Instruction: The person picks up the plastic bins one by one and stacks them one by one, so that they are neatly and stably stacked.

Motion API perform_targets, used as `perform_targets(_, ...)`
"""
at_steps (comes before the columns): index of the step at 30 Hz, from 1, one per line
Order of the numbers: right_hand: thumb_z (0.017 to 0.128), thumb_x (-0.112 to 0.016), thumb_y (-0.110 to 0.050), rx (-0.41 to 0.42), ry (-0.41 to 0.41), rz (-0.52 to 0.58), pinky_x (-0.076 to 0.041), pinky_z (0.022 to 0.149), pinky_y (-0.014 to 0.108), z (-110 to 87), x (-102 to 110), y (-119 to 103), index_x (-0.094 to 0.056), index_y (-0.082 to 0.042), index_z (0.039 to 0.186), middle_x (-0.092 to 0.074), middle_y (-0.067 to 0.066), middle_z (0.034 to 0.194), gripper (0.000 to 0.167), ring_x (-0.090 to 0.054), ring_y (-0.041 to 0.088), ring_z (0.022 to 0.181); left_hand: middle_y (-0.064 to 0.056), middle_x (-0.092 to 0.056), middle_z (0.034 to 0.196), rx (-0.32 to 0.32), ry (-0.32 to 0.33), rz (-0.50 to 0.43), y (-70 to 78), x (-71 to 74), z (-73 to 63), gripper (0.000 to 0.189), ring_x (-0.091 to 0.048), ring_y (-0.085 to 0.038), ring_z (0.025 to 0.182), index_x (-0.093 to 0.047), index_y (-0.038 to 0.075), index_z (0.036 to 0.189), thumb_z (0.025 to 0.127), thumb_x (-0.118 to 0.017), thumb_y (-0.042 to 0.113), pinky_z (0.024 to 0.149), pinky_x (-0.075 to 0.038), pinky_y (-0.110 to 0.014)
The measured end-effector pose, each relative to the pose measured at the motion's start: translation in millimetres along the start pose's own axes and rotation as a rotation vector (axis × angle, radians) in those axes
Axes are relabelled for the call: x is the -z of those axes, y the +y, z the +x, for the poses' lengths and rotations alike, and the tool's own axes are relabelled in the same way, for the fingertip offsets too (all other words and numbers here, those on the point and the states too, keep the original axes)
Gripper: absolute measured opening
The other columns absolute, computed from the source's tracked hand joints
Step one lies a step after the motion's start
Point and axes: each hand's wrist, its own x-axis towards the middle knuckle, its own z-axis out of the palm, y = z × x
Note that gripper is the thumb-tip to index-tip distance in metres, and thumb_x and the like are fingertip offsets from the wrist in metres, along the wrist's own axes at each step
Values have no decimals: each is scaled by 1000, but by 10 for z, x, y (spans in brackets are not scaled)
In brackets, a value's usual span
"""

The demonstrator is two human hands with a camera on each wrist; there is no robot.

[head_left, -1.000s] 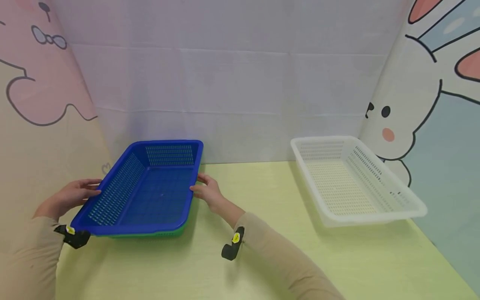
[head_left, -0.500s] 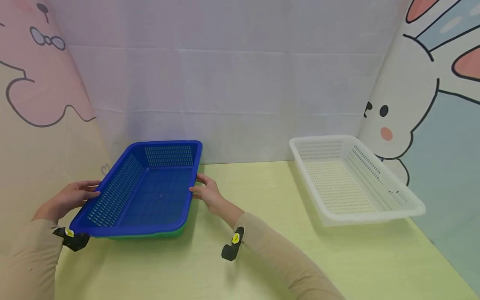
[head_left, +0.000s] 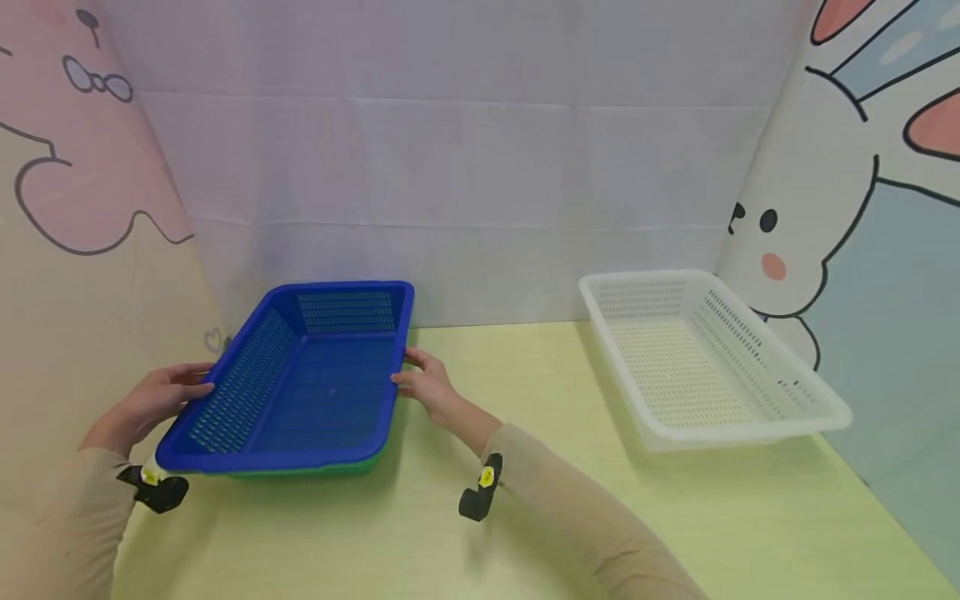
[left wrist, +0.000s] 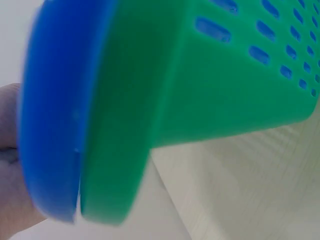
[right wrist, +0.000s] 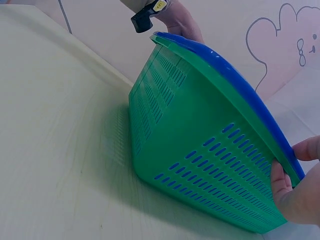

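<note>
A blue plastic basket [head_left: 330,392] sits nested inside a green plastic basket [right wrist: 200,135] at the left of the table. The green one shows mostly below the blue rim in the wrist views. My left hand [head_left: 153,400] holds the left rim, its thumb on the blue edge; in the left wrist view its fingers are largely hidden behind the rims. On the opposite side, my right hand [head_left: 431,387] pinches the rims. The right wrist view shows its thumb on the blue rim and its fingers under the green one.
A white plastic basket [head_left: 750,433] stands on the right of the pale yellow-green table [head_left: 525,358]. A white cloth wall [head_left: 465,167] closes off the back, with cartoon-printed panels at both sides. Both forearms wear black wrist mounts.
Both hands and the nested blue and green baskets have shifted slightly to the right within the last half second. The white basket has stayed in place.
</note>
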Motion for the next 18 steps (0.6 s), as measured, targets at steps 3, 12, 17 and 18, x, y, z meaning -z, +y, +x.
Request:
perform_targets(3,83,-53,9,5,-8,-3,-53,76,31,-6,44,-5,-43,2,131,-49,14,127,50,-58,14,80,-41,-32,128,-13,0,-8,13,-28,7,62,-59,-14,91,-15,-20,134,97,-41,23,85,-47,-48)
perform_targets(12,85,-51,8,-8,-11,-34,-52,79,32,-48,225,-54,-42,2,132,-47,15,128,48,-58,14,81,-39,-34,129,-26,-5,-44,71,-132,62,65,-58,-12,93,-17,-17,135,96,-44,27,84,-49,-43)
perform_targets(17,85,-51,8,6,-20,-46,-53,78,32,-75,336,-58,-41,4,132,-46,18,130,48,-58,13,80,-38,-33,131,-31,6,-49,122,-220,91,66,-57,-18,98,-18,-16,136,95,-45,29,89,-45,-48)
perform_targets(18,85,-51,8,6,-20,-47,-53,78,32,-81,359,-61,-40,4,133,-46,18,130,49,-58,13,80,-38,-33,131,-33,7,-48,132,-237,97,66,-56,-21,100,-18,-15,136,95,-45,29,90,-44,-49)
